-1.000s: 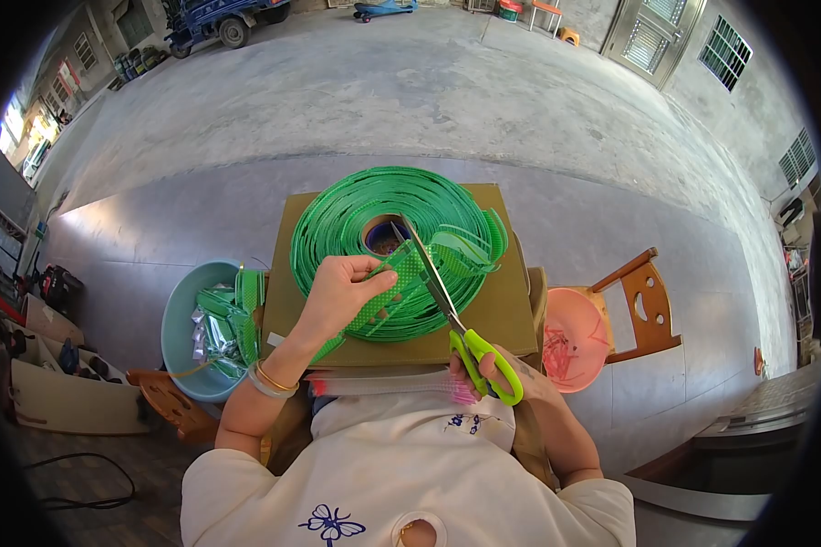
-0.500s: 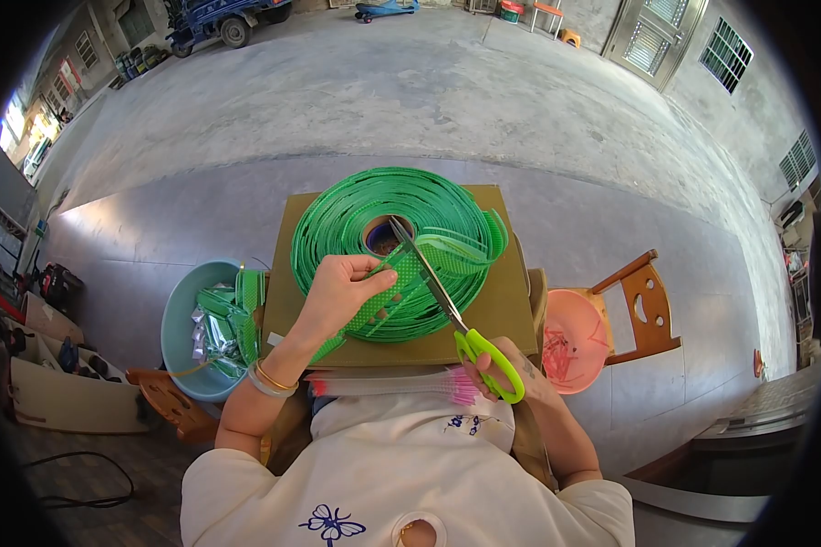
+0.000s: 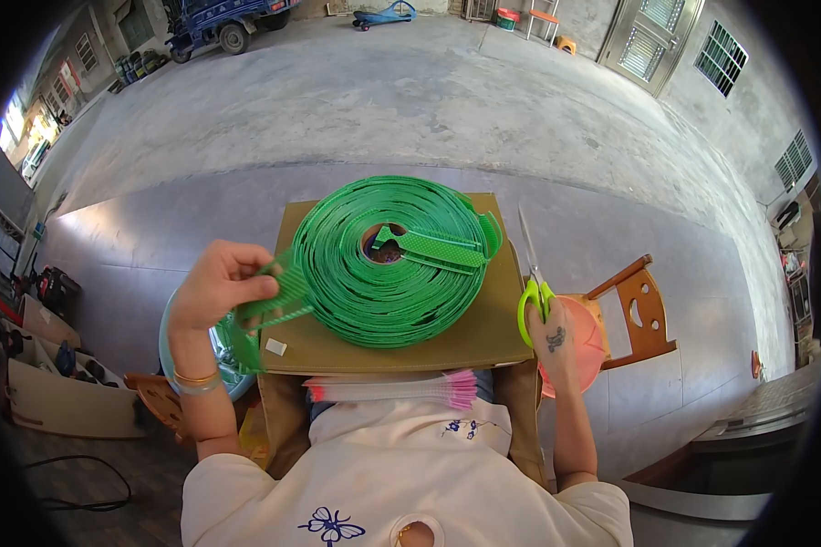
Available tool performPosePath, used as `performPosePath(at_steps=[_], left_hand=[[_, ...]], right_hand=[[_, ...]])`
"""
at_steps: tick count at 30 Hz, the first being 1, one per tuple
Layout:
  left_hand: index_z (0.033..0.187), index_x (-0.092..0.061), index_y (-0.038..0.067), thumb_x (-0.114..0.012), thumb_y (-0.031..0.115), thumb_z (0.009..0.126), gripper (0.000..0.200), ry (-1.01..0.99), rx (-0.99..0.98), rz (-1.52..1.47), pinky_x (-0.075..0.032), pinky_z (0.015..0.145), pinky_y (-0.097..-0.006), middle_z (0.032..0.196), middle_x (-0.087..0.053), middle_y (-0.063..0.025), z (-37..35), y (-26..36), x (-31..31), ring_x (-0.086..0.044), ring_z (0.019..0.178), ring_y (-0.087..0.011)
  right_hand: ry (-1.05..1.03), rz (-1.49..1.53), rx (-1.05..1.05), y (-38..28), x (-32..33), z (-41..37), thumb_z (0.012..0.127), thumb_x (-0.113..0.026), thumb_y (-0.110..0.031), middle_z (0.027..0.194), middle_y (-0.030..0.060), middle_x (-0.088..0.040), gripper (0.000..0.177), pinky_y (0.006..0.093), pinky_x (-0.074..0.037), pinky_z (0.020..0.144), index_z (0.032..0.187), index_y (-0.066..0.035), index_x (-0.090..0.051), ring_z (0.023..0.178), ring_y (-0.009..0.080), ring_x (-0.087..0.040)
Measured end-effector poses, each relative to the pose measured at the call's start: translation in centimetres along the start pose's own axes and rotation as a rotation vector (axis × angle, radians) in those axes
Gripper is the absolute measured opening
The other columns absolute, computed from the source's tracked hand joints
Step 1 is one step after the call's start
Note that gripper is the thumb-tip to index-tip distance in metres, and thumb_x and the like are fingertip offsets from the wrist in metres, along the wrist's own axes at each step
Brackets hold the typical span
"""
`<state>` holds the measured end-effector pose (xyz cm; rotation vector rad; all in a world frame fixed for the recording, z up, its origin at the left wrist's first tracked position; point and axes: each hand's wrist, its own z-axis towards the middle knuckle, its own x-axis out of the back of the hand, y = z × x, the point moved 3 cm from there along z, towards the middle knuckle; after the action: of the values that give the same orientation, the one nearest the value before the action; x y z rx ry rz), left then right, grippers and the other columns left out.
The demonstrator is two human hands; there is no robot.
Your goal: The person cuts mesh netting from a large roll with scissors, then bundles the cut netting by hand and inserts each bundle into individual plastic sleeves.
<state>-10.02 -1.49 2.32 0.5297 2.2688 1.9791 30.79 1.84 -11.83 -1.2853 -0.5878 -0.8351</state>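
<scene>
A large roll of green dotted strip (image 3: 337,273) lies flat on a brown box (image 3: 511,337). Its loose end folds across the roll's top, reaching the core. My left hand (image 3: 212,290) is closed on a piece of green strip (image 3: 287,290), held left of the roll and above the blue basin. In my right hand (image 3: 553,337) are scissors (image 3: 534,269) with lime-green handles, off the box's right side. Their blades point away from me and look closed. A bundle of thin clear strips with pink and red ends (image 3: 388,389) rests across my lap, before the box.
A light-blue basin (image 3: 167,337) with green pieces stands at the left by a wooden chair (image 3: 169,401). To the right, a pink basin (image 3: 593,333) sits on another wooden chair (image 3: 648,310). A blue three-wheeled vehicle (image 3: 223,23) is across the concrete floor.
My left hand has moved left, carrying a green piece off the roll toward the blue basin. The scissors have moved right, off the roll. The remaining strip end now lies on the roll.
</scene>
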Motion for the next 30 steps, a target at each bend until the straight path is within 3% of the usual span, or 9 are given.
performPosePath(at_steps=[7, 10, 11, 13, 15, 17, 23, 24, 30], left_hand=[[0.092, -0.056, 0.000, -0.057, 0.015, 0.087, 0.016, 0.320, -0.670, -0.218, -0.038, 0.033, -0.0195, 0.067, -0.059, -0.0079, -2.5, 6.5, 5.1, -0.051, 0.040, -0.0111], [0.097, -0.056, 0.001, -0.056, 0.015, 0.088, 0.017, 0.318, -0.895, -0.172, -0.041, 0.036, -0.0189, 0.070, -0.061, -0.0078, -2.7, 10.3, 4.4, -0.052, 0.042, -0.0111], [0.097, -0.056, 0.000, -0.056, 0.014, 0.088, 0.016, 0.332, -0.858, -0.155, -0.042, 0.037, -0.0188, 0.071, -0.061, -0.0078, -2.3, 11.1, 3.3, -0.053, 0.043, -0.0106], [0.097, -0.057, 0.000, -0.057, 0.013, 0.087, 0.016, 0.350, -0.781, -0.122, -0.044, 0.040, -0.0186, 0.073, -0.063, -0.0080, -0.7, 12.6, 0.2, -0.056, 0.047, -0.0097], [0.094, -0.059, 0.000, -0.059, 0.012, 0.085, 0.015, 0.210, -0.668, -0.016, -0.047, 0.044, -0.0184, 0.074, -0.064, -0.0077, 1.2, 13.2, -3.8, -0.059, 0.053, -0.0087], [0.096, -0.058, -0.001, -0.058, 0.010, 0.086, 0.015, 0.172, -0.583, 0.104, -0.046, 0.044, -0.0184, 0.077, -0.064, -0.0087, 2.9, 13.2, -7.1, -0.058, 0.054, -0.0075], [0.098, -0.058, -0.004, -0.061, 0.009, 0.084, 0.019, 0.064, -0.448, 0.146, -0.050, 0.060, -0.0209, 0.080, -0.064, -0.0058, 6.2, 12.0, -9.4, -0.061, 0.074, -0.0086], [0.098, -0.058, -0.004, -0.062, 0.008, 0.083, 0.019, -0.006, -0.434, 0.178, -0.050, 0.063, -0.0218, 0.081, -0.064, -0.0062, 6.6, 11.6, -9.4, -0.061, 0.076, -0.0093], [0.098, -0.059, -0.005, -0.063, 0.006, 0.082, 0.020, -0.263, -0.368, 0.258, -0.050, 0.073, -0.0267, 0.088, -0.065, -0.0090, 7.4, 8.6, -8.1, -0.061, 0.081, -0.0126]], right_hand=[[-0.024, -0.145, 0.048, -0.3, -3.0, -1.1, 0.082, -0.058, -0.020, 0.095, 0.0223, -0.053, 0.033, 0.0438, -0.043, 0.074, 0.102, 0.005, -0.051, 0.086, 0.0392, -0.053], [-0.038, -0.007, 0.326, -2.9, -1.4, 0.2, 0.082, -0.061, -0.018, 0.100, 0.0230, -0.052, 0.037, 0.0383, -0.045, 0.076, 0.103, 0.010, -0.050, 0.087, 0.0354, -0.054], [-0.059, 0.043, 0.423, -4.5, 0.0, 1.0, 0.081, -0.061, -0.018, 0.102, 0.0229, -0.052, 0.038, 0.0366, -0.046, 0.076, 0.102, 0.012, -0.049, 0.088, 0.0335, -0.055], [-0.213, 0.551, 0.316, -9.6, 2.9, 2.8, 0.082, -0.062, -0.021, 0.105, 0.0187, -0.055, 0.044, 0.0311, -0.046, 0.077, 0.108, 0.011, -0.048, 0.090, 0.0259, -0.056], [-0.281, 1.091, 0.457, -14.5, 5.7, 3.4, 0.084, -0.062, -0.023, 0.105, 0.0152, -0.056, 0.044, 0.0288, -0.046, 0.077, 0.112, 0.009, -0.049, 0.092, 0.0206, -0.056], [-0.315, 1.292, 0.592, -19.1, 8.1, 3.7, 0.084, -0.063, -0.023, 0.106, 0.0123, -0.056, 0.043, 0.0277, -0.046, 0.076, 0.112, 0.006, -0.049, 0.092, 0.0168, -0.055], [-0.039, 1.087, 0.474, -22.5, 8.9, 5.5, 0.085, -0.062, -0.015, 0.079, 0.0063, -0.061, 0.023, 0.0208, -0.045, 0.059, 0.090, 0.006, -0.058, 0.069, 0.0083, -0.056], [0.081, 1.109, 0.482, -22.6, 9.1, 5.5, 0.085, -0.062, -0.013, 0.068, 0.0043, -0.060, 0.019, 0.0199, -0.044, 0.052, 0.080, 0.005, -0.059, 0.057, 0.0075, -0.054], [0.180, 1.151, 0.430, -19.1, 10.2, 8.1, 0.085, -0.062, -0.015, 0.068, 0.0054, -0.060, 0.018, 0.0210, -0.044, 0.050, 0.082, 0.003, -0.060, 0.055, 0.0092, -0.054]])
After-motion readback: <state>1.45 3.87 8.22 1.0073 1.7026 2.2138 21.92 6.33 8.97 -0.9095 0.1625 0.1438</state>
